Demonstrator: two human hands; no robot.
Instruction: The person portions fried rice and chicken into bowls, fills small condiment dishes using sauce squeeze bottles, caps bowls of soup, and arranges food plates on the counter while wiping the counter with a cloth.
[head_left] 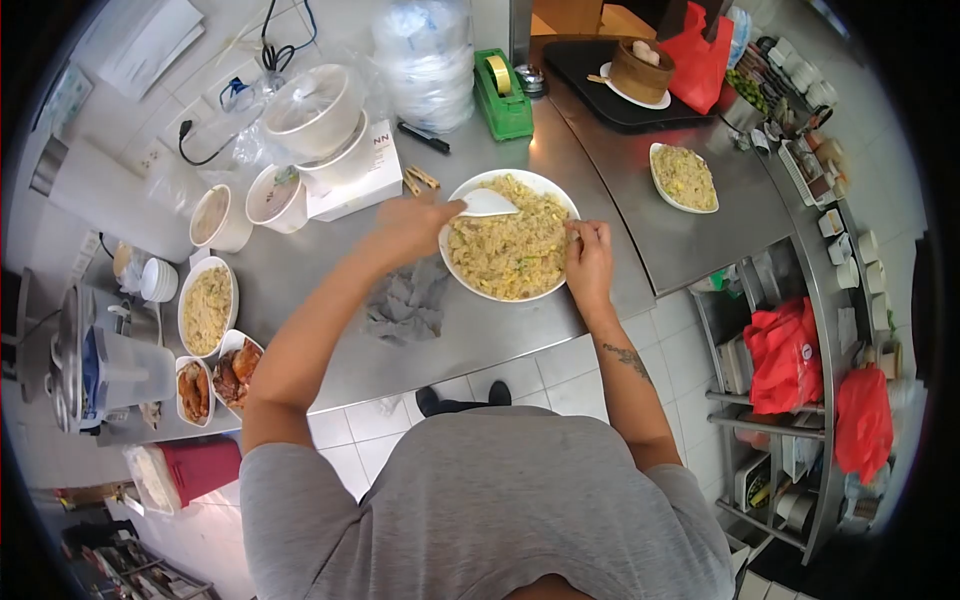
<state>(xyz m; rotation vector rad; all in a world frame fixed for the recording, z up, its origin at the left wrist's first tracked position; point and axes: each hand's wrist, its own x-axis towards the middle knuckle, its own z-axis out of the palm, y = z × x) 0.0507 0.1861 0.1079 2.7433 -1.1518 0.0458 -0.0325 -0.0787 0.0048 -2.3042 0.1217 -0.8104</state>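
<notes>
A large oval white plate (pixel 572 205) heaped with fried rice (pixel 515 250) rests on the steel counter. My left hand (pixel 408 228) is closed around the handle of a white spoon (pixel 487 203), whose bowl lies on the rice at the plate's upper left. At the right side of the plate, my right hand (pixel 590 257) has its fingers bent onto the rim, gripping it. A crumpled grey cloth (pixel 407 300) lies below my left hand, left of the plate. Wooden clothespins (pixel 421 180) are just beyond that hand.
Along the left stand white tubs (pixel 222 218), another rice plate (pixel 235 300) and meat dishes (pixel 238 368). A green tape dispenser (pixel 508 112) and black marker (pixel 424 137) are behind. To the right are a rice dish (pixel 684 178), a black tray (pixel 570 70) and metal shelves (pixel 770 415).
</notes>
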